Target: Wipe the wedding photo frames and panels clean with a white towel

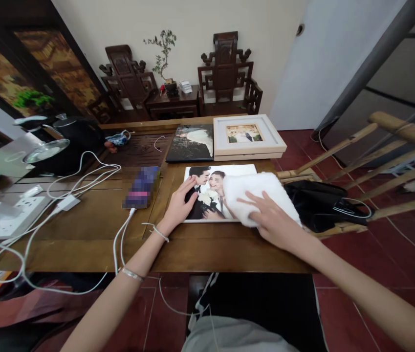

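Observation:
A photo panel [210, 203] with a white border lies flat on the wooden table in front of me; its picture shows a couple with a bouquet. My left hand [183, 200] rests at the panel's left edge, fingers stretched out over it and the thumb apart. On the panel's right part lies a fluffy white cloth [276, 188], which covers that side and hangs past its edge. My right hand [268, 217] has hold of this cloth from above, with some fingers spread across it and part of the thumb side sunk in the pile.
Behind the panel stand a dark photo album [188, 144] and a pale framed photo [251, 134]. A phone [141, 188] on a white cable lies to the left. Farther left are a power strip [16, 217], tangled cables and a black kettle [77, 129]. A bamboo chair [386, 161] with a black bag [313, 200] is at right.

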Demonstrator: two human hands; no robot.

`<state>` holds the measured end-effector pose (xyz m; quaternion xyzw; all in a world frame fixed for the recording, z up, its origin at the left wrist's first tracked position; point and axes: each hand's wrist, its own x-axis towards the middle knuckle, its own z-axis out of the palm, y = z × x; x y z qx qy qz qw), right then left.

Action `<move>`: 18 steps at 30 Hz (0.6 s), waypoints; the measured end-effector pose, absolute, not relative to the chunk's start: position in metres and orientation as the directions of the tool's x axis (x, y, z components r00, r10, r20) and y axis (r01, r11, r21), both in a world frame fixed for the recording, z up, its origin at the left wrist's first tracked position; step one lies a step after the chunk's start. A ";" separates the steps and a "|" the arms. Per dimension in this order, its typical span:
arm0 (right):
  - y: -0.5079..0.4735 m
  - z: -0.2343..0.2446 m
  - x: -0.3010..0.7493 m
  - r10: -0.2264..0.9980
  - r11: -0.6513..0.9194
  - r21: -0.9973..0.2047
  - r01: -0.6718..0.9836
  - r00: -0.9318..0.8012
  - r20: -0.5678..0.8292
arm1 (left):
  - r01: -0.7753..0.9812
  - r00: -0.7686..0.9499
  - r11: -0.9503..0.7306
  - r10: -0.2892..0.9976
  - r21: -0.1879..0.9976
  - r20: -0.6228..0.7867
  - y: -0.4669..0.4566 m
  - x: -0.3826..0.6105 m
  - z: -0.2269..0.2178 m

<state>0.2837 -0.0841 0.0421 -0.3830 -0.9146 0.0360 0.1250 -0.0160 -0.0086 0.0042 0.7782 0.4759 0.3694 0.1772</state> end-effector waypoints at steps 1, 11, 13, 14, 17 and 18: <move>-0.101 0.041 0.285 0.691 0.721 -0.156 0.675 -0.688 0.220 | 0.610 0.272 -0.484 0.872 0.628 0.407 -0.009 -0.016 0.004; -0.116 0.052 0.284 0.666 0.745 -0.226 0.627 -0.721 0.192 | 0.626 0.289 -0.480 0.875 0.614 0.389 -0.008 -0.017 0.005; -0.086 0.059 0.278 0.701 0.709 -0.247 0.660 -0.699 0.144 | 0.624 0.295 -0.486 0.872 0.612 0.391 -0.008 -0.018 0.005; -0.070 0.062 0.274 0.720 0.689 -0.246 0.682 -0.684 0.119 | 0.624 0.296 -0.487 0.871 0.611 0.392 -0.008 -0.018 0.005; -0.023 0.071 0.262 0.771 0.633 -0.197 0.749 -0.634 0.068 | 0.621 0.299 -0.489 0.870 0.613 0.392 -0.008 -0.019 0.005; -0.009 0.072 0.259 0.779 0.624 -0.183 0.759 -0.623 0.073 | 0.617 0.300 -0.490 0.870 0.616 0.391 -0.008 -0.019 0.006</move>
